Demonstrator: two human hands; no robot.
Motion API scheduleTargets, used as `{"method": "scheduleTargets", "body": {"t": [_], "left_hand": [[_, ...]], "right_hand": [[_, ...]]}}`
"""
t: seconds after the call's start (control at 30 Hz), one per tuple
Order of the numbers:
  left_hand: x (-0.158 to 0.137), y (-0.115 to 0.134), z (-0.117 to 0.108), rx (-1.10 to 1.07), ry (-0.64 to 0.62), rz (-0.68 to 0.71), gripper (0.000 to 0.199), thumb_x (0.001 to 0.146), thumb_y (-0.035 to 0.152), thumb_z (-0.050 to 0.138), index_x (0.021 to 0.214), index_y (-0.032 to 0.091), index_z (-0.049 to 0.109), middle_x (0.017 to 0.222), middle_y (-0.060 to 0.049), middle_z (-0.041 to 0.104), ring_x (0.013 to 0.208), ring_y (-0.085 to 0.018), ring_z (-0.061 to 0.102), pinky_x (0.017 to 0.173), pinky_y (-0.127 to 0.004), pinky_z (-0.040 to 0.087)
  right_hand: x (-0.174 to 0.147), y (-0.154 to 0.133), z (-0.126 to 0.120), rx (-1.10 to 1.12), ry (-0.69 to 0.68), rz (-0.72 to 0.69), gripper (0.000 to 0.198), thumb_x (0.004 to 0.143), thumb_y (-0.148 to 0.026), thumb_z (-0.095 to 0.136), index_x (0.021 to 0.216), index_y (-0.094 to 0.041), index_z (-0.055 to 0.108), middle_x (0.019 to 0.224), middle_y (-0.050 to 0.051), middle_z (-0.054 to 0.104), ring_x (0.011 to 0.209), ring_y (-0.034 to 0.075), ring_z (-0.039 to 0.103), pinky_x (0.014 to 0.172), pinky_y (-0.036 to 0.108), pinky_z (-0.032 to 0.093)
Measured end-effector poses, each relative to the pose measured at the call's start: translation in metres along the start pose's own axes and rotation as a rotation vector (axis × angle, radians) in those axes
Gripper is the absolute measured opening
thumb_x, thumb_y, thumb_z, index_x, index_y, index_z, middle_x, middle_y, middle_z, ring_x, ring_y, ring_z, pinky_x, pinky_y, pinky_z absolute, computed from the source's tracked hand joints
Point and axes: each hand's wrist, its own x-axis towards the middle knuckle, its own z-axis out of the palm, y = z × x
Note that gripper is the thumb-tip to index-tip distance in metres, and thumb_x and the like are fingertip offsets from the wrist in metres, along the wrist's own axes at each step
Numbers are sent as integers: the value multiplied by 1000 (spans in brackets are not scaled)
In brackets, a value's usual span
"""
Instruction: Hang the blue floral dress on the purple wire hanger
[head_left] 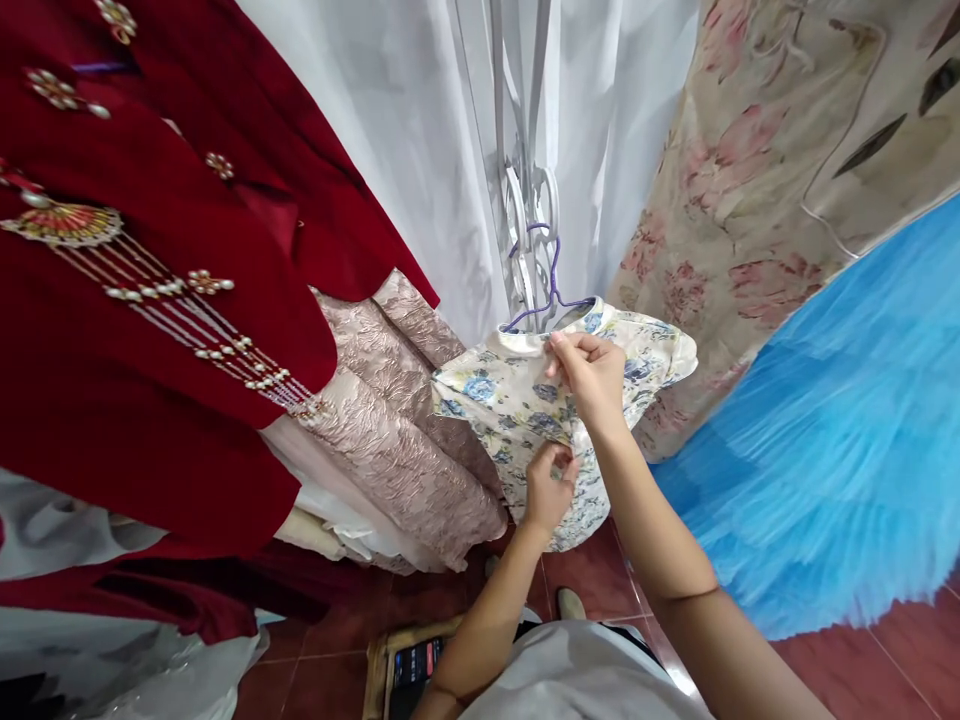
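A cream short-sleeved top with blue flowers [487,390] hangs in front of me on a purple hanger [554,270], its neckline facing up. My right hand [596,378] is closed at the front of the neckline, thumb and fingertips pinching the cloth. Lower on the front of the top, my left hand [552,488] is closed too, thumb and index finger pinched together on the fabric. The hanger hooks onto white looped hangers [517,215] behind the top.
To the left hang a red garment with beaded trim [225,380] and a pink textured garment [405,440]. On the right are a floral dress [720,190] and blue ruffled tulle [832,440]. White curtains [390,120] hang behind. A wooden-framed stool or box [379,660] stands on the red tiled floor [330,655].
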Motion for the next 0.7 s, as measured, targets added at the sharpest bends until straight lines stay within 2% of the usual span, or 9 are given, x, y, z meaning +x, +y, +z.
{"method": "scheduleTargets", "body": {"t": [0.07,0.17,0.23,0.3,0.37,0.43,0.53,0.63,0.7], "left_hand": [[26,15,-22,2,100,145,9,93,26,63,96,17,64,88,-5,65,80,-16,62,73,-27,52],[80,51,-57,78,227,411,25,98,27,57,122,19,61,120,-12,63,86,-16,64,73,-28,54],[116,75,-73,222,95,495,24,101,24,54,123,20,62,124,-11,63,87,-15,64,77,-29,53],[141,92,-80,342,-61,578,16,101,23,53,109,19,67,108,-7,68,88,-15,64,79,-28,52],[155,103,-80,396,-112,633,14,101,22,55,97,18,68,93,-3,68,86,-14,64,78,-26,51],[159,110,-79,392,-62,661,16,102,23,55,93,17,67,87,-2,66,80,-12,63,73,-24,49],[166,120,-90,343,103,676,17,102,25,55,93,16,67,86,-2,65,76,-11,60,69,-24,48],[179,119,-127,304,264,595,16,100,27,59,92,16,68,88,-2,66,81,-12,60,72,-24,49],[189,102,-162,262,307,491,16,96,31,65,91,17,69,88,-2,67,84,-13,62,75,-25,50]], "right_hand": [[-3,0,-5,-35,-26,2,43,83,-57,72,69,-17,66,48,-1,59,38,9,42,41,23,31],[-10,1,-10,-76,-37,-12,42,84,-58,71,70,-18,65,45,-3,55,39,10,44,42,24,34],[-13,2,-13,-82,-38,-17,42,85,-58,71,69,-19,64,45,-3,55,39,10,44,43,24,35],[-13,4,-13,-74,-31,-24,43,85,-58,70,68,-19,62,46,-3,55,39,10,44,43,24,35],[-11,7,-12,-72,-32,-38,44,84,-59,70,67,-20,60,46,-3,54,40,10,43,43,24,34],[-10,13,-11,-78,-45,-48,44,85,-59,69,66,-20,58,46,-4,52,41,10,42,44,24,33],[-16,33,-9,-107,-97,-18,45,85,-59,67,64,-21,55,47,-4,51,42,10,41,44,24,31],[-35,60,-14,-157,-132,78,45,86,-57,66,62,-22,52,45,-4,47,41,10,38,44,25,26],[-51,77,-18,-179,-148,141,45,86,-56,66,60,-22,51,45,-5,45,41,10,35,44,26,24]]}}
